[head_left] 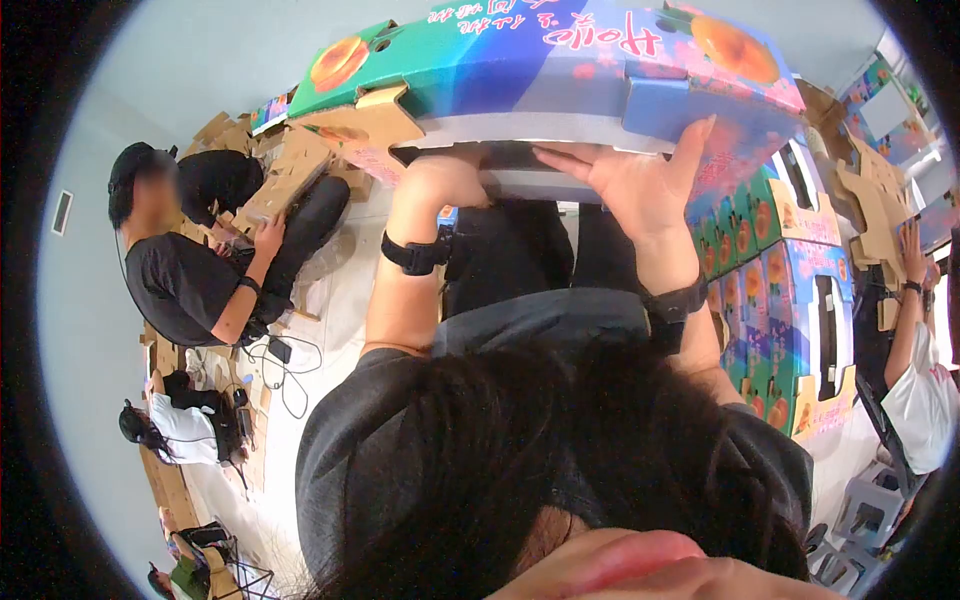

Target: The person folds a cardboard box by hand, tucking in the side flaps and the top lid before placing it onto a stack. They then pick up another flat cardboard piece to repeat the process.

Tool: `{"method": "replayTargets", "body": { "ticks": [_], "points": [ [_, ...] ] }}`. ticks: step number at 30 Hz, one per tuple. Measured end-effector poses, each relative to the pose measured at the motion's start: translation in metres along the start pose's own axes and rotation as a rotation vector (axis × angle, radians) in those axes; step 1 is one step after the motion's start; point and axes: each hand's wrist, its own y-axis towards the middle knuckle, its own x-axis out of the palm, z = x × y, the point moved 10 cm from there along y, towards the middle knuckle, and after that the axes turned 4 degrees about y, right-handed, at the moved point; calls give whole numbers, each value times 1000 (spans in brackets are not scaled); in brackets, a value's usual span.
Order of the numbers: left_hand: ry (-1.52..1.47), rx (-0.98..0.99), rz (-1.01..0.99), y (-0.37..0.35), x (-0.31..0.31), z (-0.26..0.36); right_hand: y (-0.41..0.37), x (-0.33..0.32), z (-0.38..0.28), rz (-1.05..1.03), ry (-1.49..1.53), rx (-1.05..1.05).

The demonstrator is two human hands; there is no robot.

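In front of me is a colourful cardboard fruit carton (480, 95), printed with peaches and pink lettering on green, blue and purple. Its near side has a dark open gap below the edge. My left hand (447, 183) is at the left part of this gap, bent at the wrist, with its fingers hidden by the carton. My right hand (645, 190) is at the right part, thumb raised by the blue corner flap (655, 108) and fingers stretched out flat toward the gap. Each wrist wears a black band. What supports the carton is hidden.
Stacked printed cartons (790, 320) stand close on my right. Seated at left, a person in black (200, 280) handles brown cardboard (285, 175). Black cables (290, 375) lie on the floor there. A person in a white shirt (925, 400) is at far right, near grey stools (865, 510).
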Motion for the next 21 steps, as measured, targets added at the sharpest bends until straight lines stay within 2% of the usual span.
{"method": "replayTargets", "body": {
  "ticks": [1,3,4,8,11,12,15,16,19,20,21],
  "points": [
    [58,-19,-59,0,1,0,1,1,3,-32,9,31],
    [36,-27,-28,0,-6,0,4,1,9,-93,27,93],
    [34,-50,-14,-5,-15,5,2,5,11,-144,164,124],
    [51,-59,-24,3,-14,1,-2,7,28,-106,248,319],
    [63,-57,-26,2,-16,5,-2,9,20,-240,-274,136],
    [65,-55,-20,2,-16,6,-5,16,13,-310,-267,98],
    [39,-96,-110,2,-7,1,-17,35,-3,-403,-847,-32],
    [33,-100,-92,1,-8,2,-20,39,-8,-416,-1069,-152],
    [31,-110,-56,-5,-14,6,-26,39,-16,-288,-1542,-256],
    [39,-113,-57,-6,-15,8,-28,38,-22,-242,-1682,-360],
    [46,-117,-60,-6,-15,8,-24,30,-23,-184,-1789,-318]
  ]
}}
